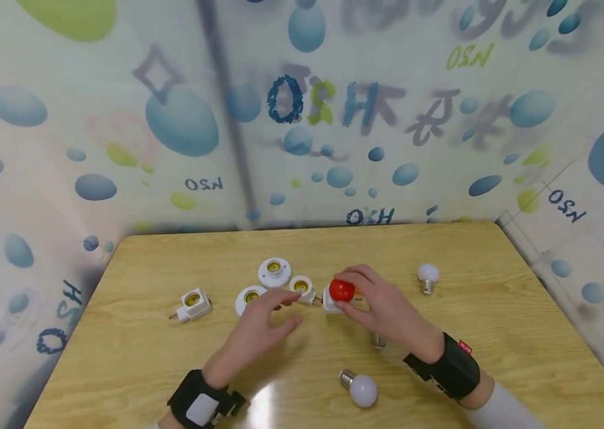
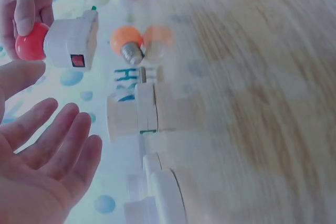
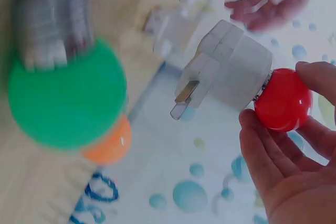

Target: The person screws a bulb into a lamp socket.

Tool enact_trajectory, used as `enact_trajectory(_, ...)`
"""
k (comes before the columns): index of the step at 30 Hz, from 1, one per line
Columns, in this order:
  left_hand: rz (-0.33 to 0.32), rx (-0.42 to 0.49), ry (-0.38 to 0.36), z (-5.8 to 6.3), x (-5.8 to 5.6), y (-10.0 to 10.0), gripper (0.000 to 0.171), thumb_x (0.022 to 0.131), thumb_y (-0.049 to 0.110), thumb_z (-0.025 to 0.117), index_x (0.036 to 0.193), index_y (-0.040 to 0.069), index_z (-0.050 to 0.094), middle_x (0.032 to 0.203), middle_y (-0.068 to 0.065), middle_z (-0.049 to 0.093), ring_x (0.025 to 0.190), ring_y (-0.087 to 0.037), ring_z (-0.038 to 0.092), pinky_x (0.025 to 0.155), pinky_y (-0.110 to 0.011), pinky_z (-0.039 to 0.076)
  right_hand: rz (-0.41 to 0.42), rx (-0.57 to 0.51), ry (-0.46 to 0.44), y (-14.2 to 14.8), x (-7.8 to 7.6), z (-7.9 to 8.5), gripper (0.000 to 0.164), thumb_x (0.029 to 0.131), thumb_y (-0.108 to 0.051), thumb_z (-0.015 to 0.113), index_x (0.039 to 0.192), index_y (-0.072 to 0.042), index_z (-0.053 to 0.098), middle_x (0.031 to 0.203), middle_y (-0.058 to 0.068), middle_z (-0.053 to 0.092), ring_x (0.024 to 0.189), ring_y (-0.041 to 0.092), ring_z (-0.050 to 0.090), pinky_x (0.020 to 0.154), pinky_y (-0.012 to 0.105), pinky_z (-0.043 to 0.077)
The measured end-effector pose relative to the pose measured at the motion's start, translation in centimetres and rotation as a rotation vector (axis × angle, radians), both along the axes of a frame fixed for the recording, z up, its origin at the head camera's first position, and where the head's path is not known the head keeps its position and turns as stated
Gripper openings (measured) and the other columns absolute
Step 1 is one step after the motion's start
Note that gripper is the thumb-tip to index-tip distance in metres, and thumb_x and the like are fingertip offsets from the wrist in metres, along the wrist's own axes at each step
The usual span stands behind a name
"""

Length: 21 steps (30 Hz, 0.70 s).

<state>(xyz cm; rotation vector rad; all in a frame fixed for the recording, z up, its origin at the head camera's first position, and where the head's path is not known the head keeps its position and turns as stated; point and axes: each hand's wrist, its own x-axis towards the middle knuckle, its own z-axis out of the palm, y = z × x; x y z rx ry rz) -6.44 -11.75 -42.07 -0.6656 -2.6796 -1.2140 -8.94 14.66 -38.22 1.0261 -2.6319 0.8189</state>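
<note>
I am looking down at a light wooden worktop with a pale yellow grain, its near edge catching a bright glare from overhead light. Three walls are closing it in. A printed backdrop is covering them, white with blue and green droplets and blurred mirrored lettering. A dark grey vertical strip is running down the back wall to the worktop's far edge. On the right, white tiled panels are showing behind the print.
</note>
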Motion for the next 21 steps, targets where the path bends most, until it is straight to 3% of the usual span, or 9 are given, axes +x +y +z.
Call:
enact_trajectory(9,0.089,0.077,0.088,-0.3,-0.2,-1.0,0.031,0.079,0.012,0.077,0.109,0.011,0.071,0.105,0.0,0.069,0.095,-0.013,0.062,0.078,-0.036,0.053,-0.113,0.02,0.059,2.2,-3.5,1.2,0.054,0.084,-0.025,0.074,0.13,-0.002,0.057,0.123,0.011,0.062,0.104,0.023,0.062,0.085,0.039,0.052)
enact_trajectory(15,0.135,0.081,0.055,0.1,-0.2,-2.0,0.026,0.083,0.013,0.074,0.109,0.012,0.071,0.108,0.003,0.067,0.097,-0.013,0.062,0.08,-0.034,0.053,-0.145,0.059,0.03,2.9,-5.7,1.2,0.054,0.087,-0.023,0.071,0.133,-0.001,0.055,0.124,0.013,0.061,0.105,0.025,0.06,0.088,0.042,0.051)
enact_trajectory(21,0.144,0.076,0.05,0.2,-0.4,-2.6,0.025,0.087,0.015,0.071,0.111,0.009,0.07,0.109,0.003,0.067,0.097,-0.014,0.062,0.081,-0.039,0.052,-0.167,0.097,-0.035,3.3,-8.1,0.0,0.051,0.091,-0.021,0.066,0.136,0.0,0.052,0.131,0.015,0.057,0.11,0.027,0.057,0.09,0.043,0.049)
